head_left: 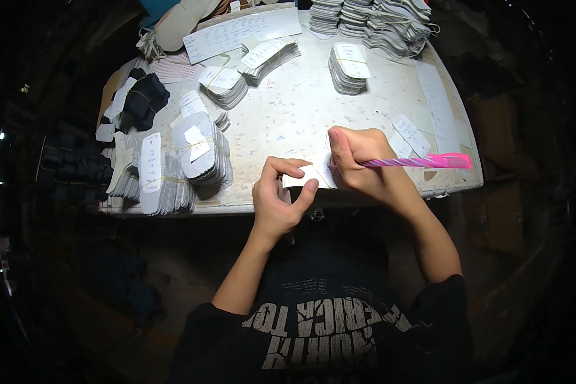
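Note:
At the table's near edge my left hand (275,200) grips a small white card (304,175), thumb and index finger at its left side. A thin band seems to cross the card's right part, and whatever lies under it is mostly hidden. My right hand (370,160) is closed round a pen (409,162) with pink and purple stripes and a bright pink end pointing right. The pen's tip is hidden behind my fingers, close to the card's right side. Both hands nearly meet over the card.
Banded stacks of grey-white cut pieces (166,182) crowd the table's left side, beside a dark bundle (146,99). Another banded stack (349,69) stands farther back, with tall piles (371,22) behind it. Written paper slips (411,136) lie right of my hands on the worn white table (288,115).

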`<control>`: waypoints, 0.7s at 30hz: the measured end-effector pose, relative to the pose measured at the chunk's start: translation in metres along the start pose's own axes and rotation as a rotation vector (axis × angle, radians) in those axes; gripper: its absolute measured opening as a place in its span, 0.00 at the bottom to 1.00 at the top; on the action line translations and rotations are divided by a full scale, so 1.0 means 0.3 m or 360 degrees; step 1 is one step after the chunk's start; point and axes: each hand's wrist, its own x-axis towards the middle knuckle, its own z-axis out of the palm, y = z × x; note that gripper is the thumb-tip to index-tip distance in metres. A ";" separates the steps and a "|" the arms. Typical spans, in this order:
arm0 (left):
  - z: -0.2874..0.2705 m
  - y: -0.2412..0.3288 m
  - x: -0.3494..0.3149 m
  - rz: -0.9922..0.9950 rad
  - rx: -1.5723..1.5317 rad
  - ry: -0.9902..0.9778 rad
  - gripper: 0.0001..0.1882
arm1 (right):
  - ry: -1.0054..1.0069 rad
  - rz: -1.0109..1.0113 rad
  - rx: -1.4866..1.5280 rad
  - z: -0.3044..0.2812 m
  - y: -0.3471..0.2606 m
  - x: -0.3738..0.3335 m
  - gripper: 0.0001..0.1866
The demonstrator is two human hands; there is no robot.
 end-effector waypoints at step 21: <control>0.000 -0.019 -0.005 0.0006 0.0045 0.0040 0.17 | -0.0039 0.0002 -0.0015 -0.001 0.006 -0.005 0.17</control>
